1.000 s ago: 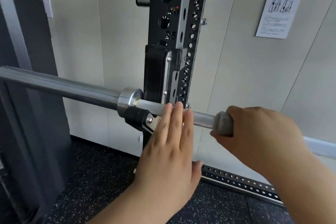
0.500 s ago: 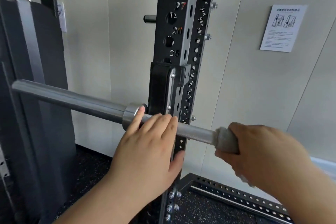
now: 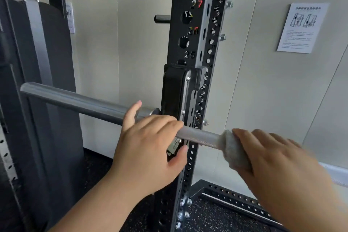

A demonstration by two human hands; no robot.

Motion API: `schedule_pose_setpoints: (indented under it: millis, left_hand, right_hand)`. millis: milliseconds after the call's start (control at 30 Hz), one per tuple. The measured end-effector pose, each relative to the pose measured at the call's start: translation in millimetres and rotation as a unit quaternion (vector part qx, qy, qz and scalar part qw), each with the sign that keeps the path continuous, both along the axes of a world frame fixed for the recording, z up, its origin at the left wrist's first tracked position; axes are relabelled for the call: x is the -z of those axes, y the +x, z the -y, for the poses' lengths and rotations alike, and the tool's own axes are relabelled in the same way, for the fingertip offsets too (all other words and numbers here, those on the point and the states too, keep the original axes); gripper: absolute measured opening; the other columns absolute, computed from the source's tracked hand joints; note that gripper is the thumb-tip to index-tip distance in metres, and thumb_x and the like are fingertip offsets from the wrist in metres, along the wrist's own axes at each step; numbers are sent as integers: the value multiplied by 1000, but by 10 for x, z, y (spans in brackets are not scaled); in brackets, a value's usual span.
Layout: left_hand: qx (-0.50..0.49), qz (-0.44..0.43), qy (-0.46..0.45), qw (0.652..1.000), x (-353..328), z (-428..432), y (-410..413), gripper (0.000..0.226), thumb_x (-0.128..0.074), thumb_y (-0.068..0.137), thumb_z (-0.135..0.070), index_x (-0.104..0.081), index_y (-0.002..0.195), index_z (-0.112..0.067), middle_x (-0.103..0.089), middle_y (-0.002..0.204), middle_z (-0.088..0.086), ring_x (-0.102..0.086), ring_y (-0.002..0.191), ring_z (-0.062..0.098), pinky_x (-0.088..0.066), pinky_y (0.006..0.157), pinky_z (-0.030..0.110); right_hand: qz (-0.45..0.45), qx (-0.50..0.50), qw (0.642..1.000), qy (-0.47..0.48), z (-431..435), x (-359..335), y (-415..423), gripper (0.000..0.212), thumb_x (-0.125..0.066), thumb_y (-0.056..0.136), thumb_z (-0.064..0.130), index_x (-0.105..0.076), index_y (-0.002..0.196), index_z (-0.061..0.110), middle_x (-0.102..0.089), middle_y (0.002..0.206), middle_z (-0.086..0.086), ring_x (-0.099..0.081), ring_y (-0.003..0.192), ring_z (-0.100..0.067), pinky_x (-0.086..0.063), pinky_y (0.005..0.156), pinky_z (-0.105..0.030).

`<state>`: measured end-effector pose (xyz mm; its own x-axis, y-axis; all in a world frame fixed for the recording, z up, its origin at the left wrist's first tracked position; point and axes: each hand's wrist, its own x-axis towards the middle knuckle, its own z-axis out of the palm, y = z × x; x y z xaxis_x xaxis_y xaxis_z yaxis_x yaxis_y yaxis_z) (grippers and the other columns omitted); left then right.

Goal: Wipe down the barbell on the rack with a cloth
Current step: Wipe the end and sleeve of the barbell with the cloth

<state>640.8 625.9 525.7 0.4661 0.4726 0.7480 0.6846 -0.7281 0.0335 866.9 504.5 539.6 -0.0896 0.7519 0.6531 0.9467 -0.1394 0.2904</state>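
A steel barbell (image 3: 75,100) lies across the black rack upright (image 3: 194,47), resting in a black hook (image 3: 174,90). My left hand (image 3: 148,149) rests over the bar just left of the upright, fingers curled on top of the shaft and thumb below. A grey-white cloth (image 3: 232,149) is wrapped round the knurled shaft (image 3: 199,136) to the right of the upright. My right hand (image 3: 278,164) is closed round that cloth and the bar. The bar beyond my right hand is hidden.
A dark machine frame (image 3: 37,100) stands at the left, close to the bar's sleeve end. A black peg (image 3: 162,18) sticks out of the upright higher up. A paper notice (image 3: 303,27) hangs on the beige wall. The rack's perforated base rail (image 3: 235,199) lies on speckled black flooring.
The view has shifted right and down along the bar. My left hand went from flat under the bar to curled over it near the collar. My right hand kept hold of the cloth.
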Motion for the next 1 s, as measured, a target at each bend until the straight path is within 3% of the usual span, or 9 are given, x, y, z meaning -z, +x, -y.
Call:
schedule_pose_setpoints:
  millis: [133,333,433,533,600,667,800,867,1000]
  left_hand:
    - [8,16,-25,1000,28,-10,44,43,-56,91,-51,-72,123,-29,-69,124,-16,-64,115,12,-25,123,56]
    - [-3,27,-17,999,28,-6,27,36,-58,89,-45,-73,115,-26,-71,120,-14,-66,113,14,-28,123,53]
    - [1,14,-9,1000,48,-27,-10,38,-59,90,-45,-72,119,-24,-70,124,-12,-65,116,16,-33,121,53]
    - [6,4,-6,1000,96,-34,-45,43,-60,92,-46,-70,127,-24,-68,130,-9,-62,121,17,-31,121,55]
    - [-3,12,-7,1000,119,-21,-20,43,-61,92,-45,-70,128,-24,-68,129,-9,-62,120,18,-28,122,57]
    - [-12,37,-11,999,129,6,31,43,-62,90,-44,-72,126,-25,-68,126,-9,-62,116,20,-28,121,57]
    - [-12,58,-9,998,135,18,74,41,-62,87,-44,-73,123,-26,-68,120,-11,-62,112,20,-30,120,55]
    - [-14,58,-4,998,143,1,58,38,-64,86,-42,-73,118,-24,-69,118,-10,-63,112,21,-30,120,54]
    - [-9,56,11,998,163,-19,45,35,-65,86,-41,-73,113,-21,-70,119,-9,-63,113,21,-32,119,54]
  right_hand:
    - [-71,105,988,-93,-110,-399,-204,41,-40,97,72,-47,93,31,-58,78,11,-62,71,-10,-53,59,-27]
    - [13,11,1000,-5,-731,-59,-731,11,-56,93,25,-59,98,16,-61,81,-1,-63,69,-28,-38,61,-32]
    - [30,-29,999,34,-614,175,-564,40,-63,93,20,-64,130,6,-64,94,-6,-62,77,-31,-50,69,-41]
    - [-11,-46,998,35,-329,78,-260,33,-79,90,39,-67,114,19,-64,83,2,-62,66,-26,-49,57,-33]
    - [-23,46,999,-17,-168,-169,-263,35,-57,93,66,-52,92,31,-57,73,11,-56,60,-17,-29,47,-25]
    - [-28,109,991,-68,-171,-268,-339,48,-39,93,78,-39,91,31,-54,76,12,-55,67,-14,-29,49,-27]
    - [-6,67,997,-43,-593,-231,-647,25,-49,101,45,-40,93,23,-50,74,8,-56,64,-23,-25,51,-28]
    - [25,22,999,-8,-782,-117,-760,11,-59,81,22,-53,90,19,-56,71,2,-60,59,-26,-28,57,-28]
    - [31,-34,999,20,-697,133,-577,46,-76,80,25,-67,122,8,-62,87,-5,-62,71,-29,-48,65,-38]
